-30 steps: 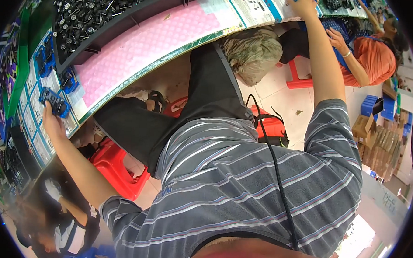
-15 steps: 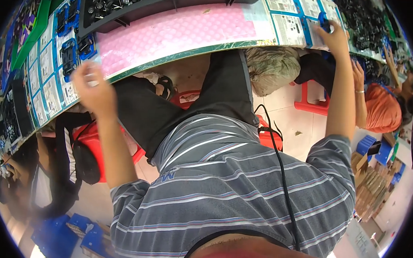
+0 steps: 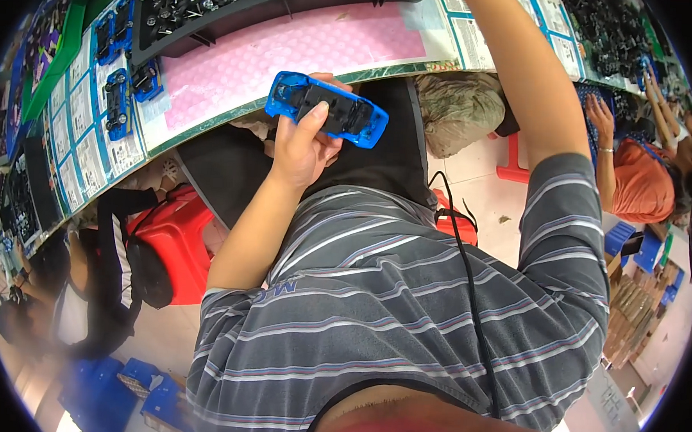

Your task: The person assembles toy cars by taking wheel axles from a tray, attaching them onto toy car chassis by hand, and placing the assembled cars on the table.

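Observation:
A blue toy car body [image 3: 372, 122] with a black underside part is turned bottom up above my lap, just off the table edge. My left hand [image 3: 299, 147] grips it, thumb pressed on the black middle and fingers wrapped underneath. My right forearm stretches over the table and leaves the picture at the top, so that hand is hidden from view. Closest to where the arm leaves is the end of a long black tray [image 3: 294, 4] heaped with small black parts with shiny round ends.
Pink bubble wrap [image 3: 284, 50] covers the table before me. Several blue car bodies [image 3: 117, 102] lie at the left on printed sheets. More black parts [image 3: 606, 34] are piled at the far right. A co-worker in orange [image 3: 644, 181] sits to the right; a red stool [image 3: 176, 238] stands left.
A blue car body was at my right hand over the table's right; now one is in my left hand at the middle. My right arm has swung inward and up, its hand leaving the picture.

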{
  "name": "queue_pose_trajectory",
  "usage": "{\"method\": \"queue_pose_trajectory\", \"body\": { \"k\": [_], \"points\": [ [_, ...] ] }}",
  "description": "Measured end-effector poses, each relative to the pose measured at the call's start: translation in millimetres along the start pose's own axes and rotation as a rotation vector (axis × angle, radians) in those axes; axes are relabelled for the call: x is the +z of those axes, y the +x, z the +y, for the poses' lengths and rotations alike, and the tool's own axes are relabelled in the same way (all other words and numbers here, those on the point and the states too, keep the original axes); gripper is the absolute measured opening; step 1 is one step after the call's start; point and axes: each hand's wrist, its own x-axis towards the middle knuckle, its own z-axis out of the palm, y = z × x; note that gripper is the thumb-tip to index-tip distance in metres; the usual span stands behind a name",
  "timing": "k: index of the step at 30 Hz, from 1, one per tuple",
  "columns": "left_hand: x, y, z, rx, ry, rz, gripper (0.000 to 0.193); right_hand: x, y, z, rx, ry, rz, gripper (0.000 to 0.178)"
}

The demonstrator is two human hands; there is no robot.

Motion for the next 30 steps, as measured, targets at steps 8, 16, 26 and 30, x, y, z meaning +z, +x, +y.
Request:
{"method": "queue_pose_trajectory", "body": {
  "k": [8, 16, 26, 30],
  "points": [
    [-24, -24, -2, 0.043, 0.002, 0.097, 0.055, 52, 38, 20, 0.019, 0.07, -0.032, 0.023],
    [-26, -16, 11, 0.09, 0.018, 0.116, 0.049, 21, -74, -67, -0.352, 1.204, 0.159, 0.023],
    [-22, -7, 8, 0.104, -0.03, 0.122, 0.043, 82, -144, -95, -0.247, 0.526, 0.133, 0.014],
    [-24, -9, 6, 0.105, -0.008, 0.102, 0.039, 72, -144, -96, -0.219, 0.471, 0.12, 0.019]
  ]
}}
